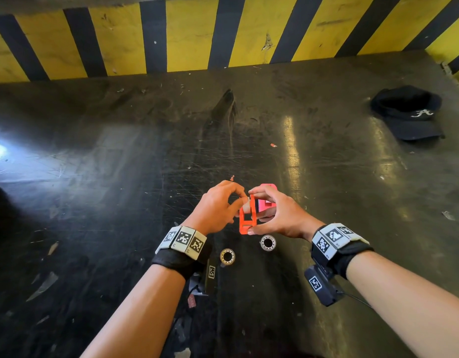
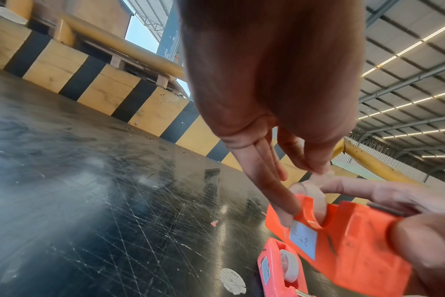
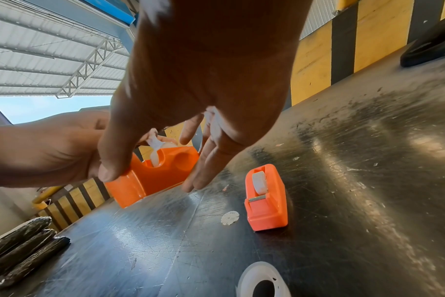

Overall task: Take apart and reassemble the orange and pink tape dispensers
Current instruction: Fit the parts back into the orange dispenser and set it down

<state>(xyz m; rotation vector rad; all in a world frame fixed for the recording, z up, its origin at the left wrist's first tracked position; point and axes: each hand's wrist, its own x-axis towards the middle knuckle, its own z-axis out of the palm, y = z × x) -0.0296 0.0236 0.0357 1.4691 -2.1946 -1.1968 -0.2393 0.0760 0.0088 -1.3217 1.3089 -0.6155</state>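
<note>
My right hand (image 1: 256,214) grips the orange tape dispenser (image 1: 247,215) just above the black table (image 1: 120,177), thumb at its lower end and fingers along its far side. My left hand (image 1: 240,201) pinches a white spool hub (image 3: 155,148) between thumb and forefinger in the dispenser's top slot; the other fingers (image 2: 280,201) lie straight against the orange dispenser (image 2: 348,245). The pink dispenser (image 1: 269,193) stands on the table just behind, and the pink dispenser (image 3: 265,197) shows a white hub in its slot. Two tape rolls (image 1: 227,256) (image 1: 268,242) lie flat in front of my wrists.
A black cap (image 1: 407,112) lies at the far right of the table. A yellow-and-black striped barrier (image 1: 197,34) runs along the far edge. Dark rough sticks (image 3: 21,251) lie to the left, and a round white sticker (image 3: 230,218) sits on the tabletop.
</note>
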